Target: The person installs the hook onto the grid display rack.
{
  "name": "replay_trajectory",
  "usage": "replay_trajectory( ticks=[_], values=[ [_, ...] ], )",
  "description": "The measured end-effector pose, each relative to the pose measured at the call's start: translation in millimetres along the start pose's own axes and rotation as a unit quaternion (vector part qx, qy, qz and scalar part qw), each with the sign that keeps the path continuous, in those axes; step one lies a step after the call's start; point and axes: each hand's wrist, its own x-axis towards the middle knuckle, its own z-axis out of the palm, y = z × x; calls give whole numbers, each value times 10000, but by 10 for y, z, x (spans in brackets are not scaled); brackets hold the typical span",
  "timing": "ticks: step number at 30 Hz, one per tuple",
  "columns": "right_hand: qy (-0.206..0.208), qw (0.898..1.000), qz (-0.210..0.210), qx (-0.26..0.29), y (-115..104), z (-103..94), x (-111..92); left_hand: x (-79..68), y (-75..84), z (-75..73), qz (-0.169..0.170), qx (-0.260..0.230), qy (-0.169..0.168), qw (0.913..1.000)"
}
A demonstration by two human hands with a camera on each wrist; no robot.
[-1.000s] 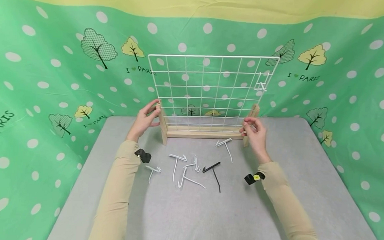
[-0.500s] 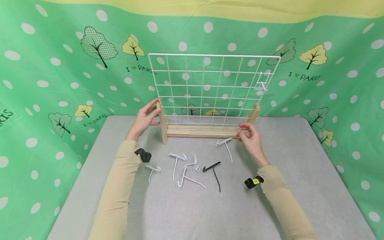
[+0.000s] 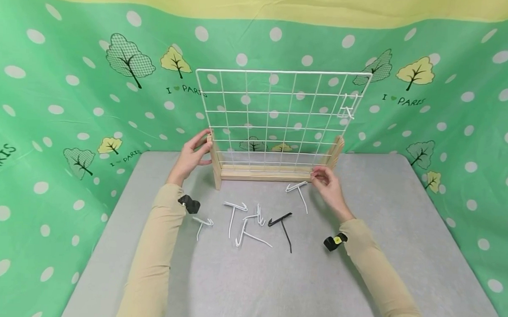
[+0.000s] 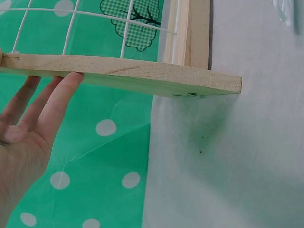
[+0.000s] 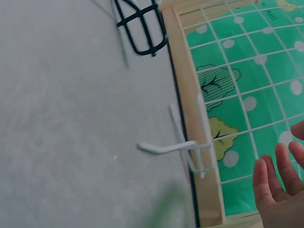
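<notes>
A white wire grid panel (image 3: 268, 113) stands upright in a wooden stand (image 3: 262, 174) at the back of the table. My left hand (image 3: 189, 157) grips the stand's left post, with its thumb at the front edge and straight fingers (image 4: 61, 102) against the outer face. At the lower right of the grid is my right hand (image 3: 330, 188), covering part of the base bar. Its fingers (image 5: 261, 183) are loosely bent, and I see nothing between them. A white hook (image 3: 297, 188) lies just left of this hand, in front of the bar.
One white hook (image 3: 346, 109) hangs near the grid's upper right corner. A black hook (image 3: 281, 220) and several white ones, among them a hook (image 3: 234, 207) and a small hook (image 3: 203, 223), lie on the grey table (image 3: 249, 289). Behind stands a green dotted cloth (image 3: 241, 37).
My right hand has moved left and slightly down, from the right post to the lower right of the grid. The left hand stays on its post, and the hooks lie as before.
</notes>
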Motion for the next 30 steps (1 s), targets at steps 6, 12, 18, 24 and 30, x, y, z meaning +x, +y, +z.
replay_trajectory(
  ticks=[6,12,18,24,30],
  values=[
    [-152,9997,-48,-173,72,-12,0,-7,8,4,33,8,5,10000],
    [-378,9990,-104,-193,145,-1,0,-10,16,3,37,-18,-12,10000],
    [-591,9980,-50,-231,212,38,17,-7,29,3,56,46,-35,10000],
    [-623,9978,10,-224,250,76,32,-3,28,6,43,26,-41,10000],
    [-721,9967,-43,-364,264,101,48,-6,26,5,33,-9,-33,10000]
  ],
)
